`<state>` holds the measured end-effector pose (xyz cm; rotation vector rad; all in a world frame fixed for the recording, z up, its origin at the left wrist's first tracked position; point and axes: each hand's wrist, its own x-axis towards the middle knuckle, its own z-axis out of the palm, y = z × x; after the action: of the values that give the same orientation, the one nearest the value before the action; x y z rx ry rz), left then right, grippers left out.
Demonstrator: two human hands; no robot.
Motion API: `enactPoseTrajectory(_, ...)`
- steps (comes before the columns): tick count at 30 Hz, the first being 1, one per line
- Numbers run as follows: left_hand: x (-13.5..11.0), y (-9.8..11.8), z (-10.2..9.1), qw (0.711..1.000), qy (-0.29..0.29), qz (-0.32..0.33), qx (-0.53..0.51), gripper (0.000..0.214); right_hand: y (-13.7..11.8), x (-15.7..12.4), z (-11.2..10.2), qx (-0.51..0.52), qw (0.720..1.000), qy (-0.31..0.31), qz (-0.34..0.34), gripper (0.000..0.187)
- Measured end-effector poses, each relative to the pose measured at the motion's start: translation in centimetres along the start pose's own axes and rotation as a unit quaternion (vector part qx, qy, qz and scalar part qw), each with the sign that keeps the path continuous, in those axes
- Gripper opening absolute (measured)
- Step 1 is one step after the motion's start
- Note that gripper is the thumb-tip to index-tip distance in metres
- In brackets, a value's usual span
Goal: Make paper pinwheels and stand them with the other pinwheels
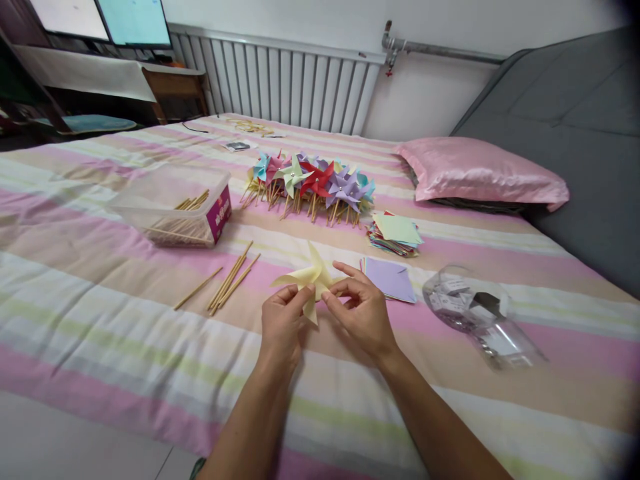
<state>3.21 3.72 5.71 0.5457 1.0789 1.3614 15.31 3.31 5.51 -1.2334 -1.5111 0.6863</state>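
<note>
A pale yellow paper pinwheel point(311, 275) with curled blades is held over the striped bedspread between my two hands. My left hand point(283, 320) pinches its lower left part between thumb and fingers. On its right side, my right hand point(363, 310) closes thumb and fingertips on the paper, with one finger raised. Just beyond my right hand lies a small stack of purple paper squares point(393, 279). Several thin wooden sticks point(233, 280) rest on the bed to the left of my left hand. Whether a pin is at the pinwheel's centre, I cannot tell.
Finished pinwheels point(315, 183) in several colours stand in a cluster farther back. A clear plastic box point(170, 200) with sticks sits at the left. More paper squares point(395, 233), a clear plastic container point(480, 313) with small parts, and a pink pillow point(485, 170) are at the right.
</note>
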Motion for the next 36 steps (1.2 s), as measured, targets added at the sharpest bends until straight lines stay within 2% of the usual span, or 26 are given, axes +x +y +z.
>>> enactPoseTrajectory(10, 0.17, -0.47, -0.12, 0.998, -0.002, 0.041, 0.037, 0.017, 0.19, 0.03, 0.02, -0.033, 0.999, 0.015, 0.008, 0.01)
enactPoseTrajectory(18, 0.57, -0.68, -0.5, 0.986, -0.012, 0.122, 0.11, 0.012, 0.1, 0.35, -0.32, -0.014, 1.0, -0.003, 0.01, 0.011)
enactPoseTrajectory(36, 0.35, -0.64, -0.45, 0.981, -0.027, 0.13, 0.14, 0.012, 0.13, 0.15, -0.19, -0.036, 0.999, 0.014, 0.015, 0.016)
